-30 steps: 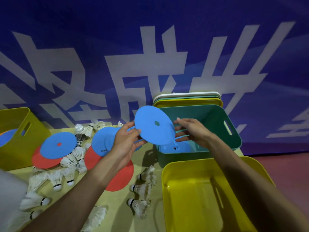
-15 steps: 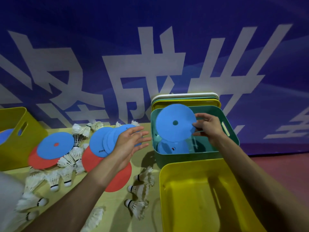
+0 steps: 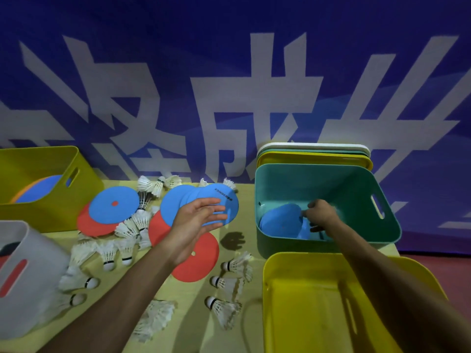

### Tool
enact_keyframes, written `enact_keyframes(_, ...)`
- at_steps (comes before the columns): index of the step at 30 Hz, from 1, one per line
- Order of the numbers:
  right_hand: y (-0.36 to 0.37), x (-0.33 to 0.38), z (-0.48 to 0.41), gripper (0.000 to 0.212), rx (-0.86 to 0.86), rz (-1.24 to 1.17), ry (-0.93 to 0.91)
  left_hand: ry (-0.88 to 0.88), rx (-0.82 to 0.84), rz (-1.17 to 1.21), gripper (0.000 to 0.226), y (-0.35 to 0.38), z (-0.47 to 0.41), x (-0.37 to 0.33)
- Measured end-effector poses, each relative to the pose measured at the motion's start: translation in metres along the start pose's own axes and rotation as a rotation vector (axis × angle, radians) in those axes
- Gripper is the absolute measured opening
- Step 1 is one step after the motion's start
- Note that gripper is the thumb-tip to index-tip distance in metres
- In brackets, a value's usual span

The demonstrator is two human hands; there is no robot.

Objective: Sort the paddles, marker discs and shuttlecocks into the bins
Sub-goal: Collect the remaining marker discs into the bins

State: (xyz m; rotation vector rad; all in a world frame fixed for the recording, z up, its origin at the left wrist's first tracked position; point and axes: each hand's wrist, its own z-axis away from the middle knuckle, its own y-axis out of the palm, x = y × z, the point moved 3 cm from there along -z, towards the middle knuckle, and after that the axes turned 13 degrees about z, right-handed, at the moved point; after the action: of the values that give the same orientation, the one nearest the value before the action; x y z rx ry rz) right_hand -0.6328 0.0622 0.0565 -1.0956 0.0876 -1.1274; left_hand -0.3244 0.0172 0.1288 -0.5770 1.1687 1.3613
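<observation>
Leftmost, a grey bin (image 3: 25, 276) and a yellow bin (image 3: 51, 200) with discs inside stand at the table's side, presumably so that each kind of item has its own container. Next to them, shuttlecocks (image 3: 109, 256) lie scattered around a stacked pair of discs (image 3: 114, 205), not yet sorted.

The left hand (image 3: 196, 225) hangs over a fan of blue discs (image 3: 221, 200). Its fingers are straight and slightly spread, its palm is turned inward, and it holds nothing. Whether it touches the top disc I cannot tell; I judge it is poised to take the next one. A red disc (image 3: 201, 258) shows beneath the wrist.

Farther right, the right hand (image 3: 319, 215) reaches down into the green bin (image 3: 328, 184) with the wrist bent. Its fingers curl round the edge of a blue disc (image 3: 280, 220) that leans low inside on others, likely about to be let go. A second yellow bin (image 3: 305, 301) stands nearest the person.
</observation>
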Motion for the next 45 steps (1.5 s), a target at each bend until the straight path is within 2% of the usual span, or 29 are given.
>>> enact_keyframes(4, -0.004, 0.000, 0.002, 0.040, -0.087, 0.171, -0.063, 0.007, 0.002, -0.007, 0.018, -0.004, 0.000, -0.001)
enact_keyframes(8, -0.011, 0.011, 0.011, 0.036, -0.165, 0.134, -0.141, 0.008, -0.005, -0.004, 0.017, -0.005, 0.001, 0.001)
enact_keyframes(16, -0.005, 0.069, 0.051, 0.024, -0.320, 0.061, -0.415, 0.029, -0.031, -0.036, 0.018, -0.027, 0.004, 0.001)
enact_keyframes(21, 0.014, 0.120, 0.078, 0.022, -0.358, 0.074, -0.589, 0.033, -0.087, -0.069, 0.017, -0.065, 0.000, 0.002)
enact_keyframes(25, 0.045, 0.158, 0.090, 0.020, -0.313, 0.121, -0.659, 0.017, -0.132, -0.079, 0.015, -0.097, -0.005, -0.001)
enact_keyframes(29, 0.095, 0.182, 0.086, 0.022, -0.152, 0.138, -0.621, 0.002, -0.185, -0.076, 0.016, -0.133, -0.013, -0.002)
enact_keyframes(34, 0.164, 0.186, 0.072, 0.031, 0.093, 0.257, -0.460, -0.022, -0.227, -0.105, 0.020, -0.183, -0.024, -0.002)
enact_keyframes(39, 0.217, 0.168, 0.053, 0.036, 0.178, 0.420, -0.277, -0.056, -0.214, -0.129, 0.022, -0.232, -0.038, 0.003)
enact_keyframes(42, 0.240, 0.156, 0.044, 0.036, 0.136, 0.434, -0.202, -0.077, -0.193, -0.173, 0.019, -0.250, -0.043, 0.005)
enact_keyframes(45, 0.256, 0.149, 0.041, 0.057, 0.131, 0.498, -0.132, -0.102, -0.166, -0.212, 0.019, -0.260, -0.047, 0.007)
